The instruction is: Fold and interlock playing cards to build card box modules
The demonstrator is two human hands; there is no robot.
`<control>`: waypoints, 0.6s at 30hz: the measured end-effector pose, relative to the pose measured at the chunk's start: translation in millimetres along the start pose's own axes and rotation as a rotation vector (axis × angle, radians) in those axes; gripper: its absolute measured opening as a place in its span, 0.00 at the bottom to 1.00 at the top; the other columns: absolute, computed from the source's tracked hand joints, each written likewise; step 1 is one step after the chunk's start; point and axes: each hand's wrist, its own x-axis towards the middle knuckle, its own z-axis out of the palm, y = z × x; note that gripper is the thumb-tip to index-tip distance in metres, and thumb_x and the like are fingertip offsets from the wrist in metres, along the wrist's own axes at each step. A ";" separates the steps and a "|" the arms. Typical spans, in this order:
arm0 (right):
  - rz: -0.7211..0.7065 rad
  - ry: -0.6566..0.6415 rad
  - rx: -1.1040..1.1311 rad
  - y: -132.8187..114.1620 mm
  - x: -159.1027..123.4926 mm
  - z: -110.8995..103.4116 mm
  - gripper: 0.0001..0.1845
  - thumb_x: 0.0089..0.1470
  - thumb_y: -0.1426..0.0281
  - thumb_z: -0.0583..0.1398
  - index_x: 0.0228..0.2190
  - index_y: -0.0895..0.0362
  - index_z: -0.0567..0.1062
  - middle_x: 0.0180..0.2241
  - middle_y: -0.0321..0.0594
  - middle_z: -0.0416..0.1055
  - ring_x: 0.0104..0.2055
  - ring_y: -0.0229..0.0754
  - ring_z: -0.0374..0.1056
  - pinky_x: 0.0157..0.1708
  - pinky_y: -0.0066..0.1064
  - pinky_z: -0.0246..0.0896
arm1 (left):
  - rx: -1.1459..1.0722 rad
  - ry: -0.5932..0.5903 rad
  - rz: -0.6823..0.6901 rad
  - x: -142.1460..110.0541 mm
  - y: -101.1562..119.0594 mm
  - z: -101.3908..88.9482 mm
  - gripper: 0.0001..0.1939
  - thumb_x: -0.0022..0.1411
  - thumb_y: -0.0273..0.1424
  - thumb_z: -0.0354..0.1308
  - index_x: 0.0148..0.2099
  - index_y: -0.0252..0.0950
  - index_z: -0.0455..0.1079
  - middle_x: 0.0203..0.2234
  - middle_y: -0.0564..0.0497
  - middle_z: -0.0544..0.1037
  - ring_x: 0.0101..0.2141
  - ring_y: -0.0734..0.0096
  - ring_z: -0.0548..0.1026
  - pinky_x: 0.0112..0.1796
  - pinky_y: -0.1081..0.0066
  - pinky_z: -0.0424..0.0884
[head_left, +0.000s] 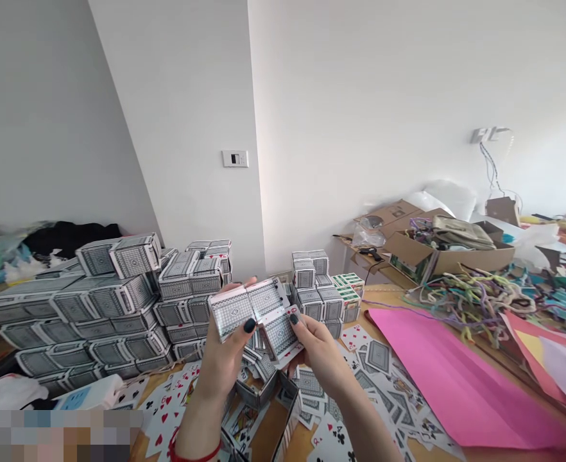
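My left hand (228,366) grips a box-like piece folded from grey-backed playing cards (233,310), its thumb lying across the near face. From the right, my right hand (320,353) pinches a playing card piece (280,335) with thumb and fingers, against the lower right of the left-hand piece. The two pieces touch; whether they are joined I cannot tell. Below my hands stands an open frame of folded cards (258,393) on the table. Loose playing cards (165,404), some face up and some face down, lie spread on both sides.
Tall stacks of card blocks (102,298) fill the left side, with a smaller stack (312,295) behind my hands. A pink sheet (437,378) lies to the right. Beyond it are tangled yarn (461,298) and an open cardboard box (470,260). A white wall (360,115) rises behind.
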 end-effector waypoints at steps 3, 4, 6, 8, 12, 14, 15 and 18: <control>0.010 0.065 0.040 -1.5 -0.3 -6.1 0.20 0.49 0.52 0.58 0.24 0.57 0.66 0.15 0.29 0.63 0.13 0.33 0.61 0.11 0.23 0.59 | 0.036 -0.110 -0.017 -0.4 6.7 -6.9 0.28 0.51 0.32 0.63 0.54 0.45 0.58 0.56 0.45 0.63 0.55 0.53 0.61 0.50 0.57 0.63; 0.016 0.078 0.061 -2.7 -0.7 -8.6 0.20 0.49 0.52 0.57 0.24 0.58 0.67 0.14 0.29 0.62 0.12 0.33 0.61 0.10 0.23 0.58 | 0.045 -0.140 -0.027 -0.6 8.9 -8.7 0.27 0.50 0.31 0.63 0.52 0.45 0.59 0.57 0.45 0.62 0.55 0.52 0.61 0.50 0.57 0.63; 0.037 0.052 0.127 -5.9 -2.1 -13.3 0.22 0.50 0.50 0.55 0.26 0.59 0.69 0.13 0.31 0.64 0.12 0.35 0.63 0.09 0.22 0.55 | 0.062 -0.171 -0.045 -0.8 11.9 -11.3 0.24 0.49 0.30 0.64 0.48 0.44 0.61 0.58 0.45 0.59 0.56 0.51 0.60 0.50 0.57 0.63; 0.077 -0.030 0.224 -9.2 -3.9 -16.8 0.26 0.52 0.49 0.52 0.31 0.60 0.71 0.14 0.34 0.67 0.13 0.38 0.65 0.08 0.22 0.55 | 0.072 -0.175 -0.051 -0.7 12.8 -12.8 0.24 0.49 0.29 0.64 0.48 0.43 0.60 0.58 0.45 0.59 0.56 0.51 0.60 0.51 0.57 0.63; 0.250 -0.242 0.422 -13.1 -6.2 -17.9 0.33 0.53 0.46 0.46 0.38 0.62 0.72 0.20 0.42 0.72 0.20 0.42 0.70 0.16 0.29 0.64 | 0.110 -0.176 -0.029 0.8 9.4 -15.2 0.27 0.50 0.29 0.63 0.51 0.42 0.59 0.58 0.43 0.59 0.57 0.50 0.58 0.52 0.57 0.61; 0.340 -0.353 0.509 -12.2 -4.8 -16.6 0.39 0.52 0.43 0.42 0.41 0.63 0.71 0.27 0.49 0.75 0.28 0.46 0.73 0.26 0.38 0.68 | 0.148 -0.199 -0.020 1.3 6.2 -16.6 0.26 0.51 0.29 0.63 0.51 0.42 0.60 0.59 0.43 0.59 0.57 0.50 0.57 0.53 0.57 0.60; 0.369 -0.393 0.552 -10.6 -3.2 -16.1 0.41 0.52 0.42 0.40 0.41 0.64 0.70 0.30 0.51 0.75 0.32 0.48 0.73 0.30 0.43 0.68 | 0.174 -0.216 -0.025 1.3 4.5 -16.9 0.26 0.51 0.29 0.63 0.51 0.41 0.60 0.59 0.44 0.58 0.57 0.51 0.57 0.53 0.57 0.60; 0.370 -0.400 0.666 -2.8 3.8 -17.4 0.39 0.54 0.44 0.40 0.41 0.63 0.70 0.33 0.50 0.75 0.35 0.49 0.72 0.35 0.46 0.66 | 0.274 -0.253 -0.113 1.2 -0.3 -14.4 0.30 0.52 0.32 0.62 0.56 0.42 0.56 0.59 0.44 0.58 0.56 0.52 0.59 0.53 0.58 0.60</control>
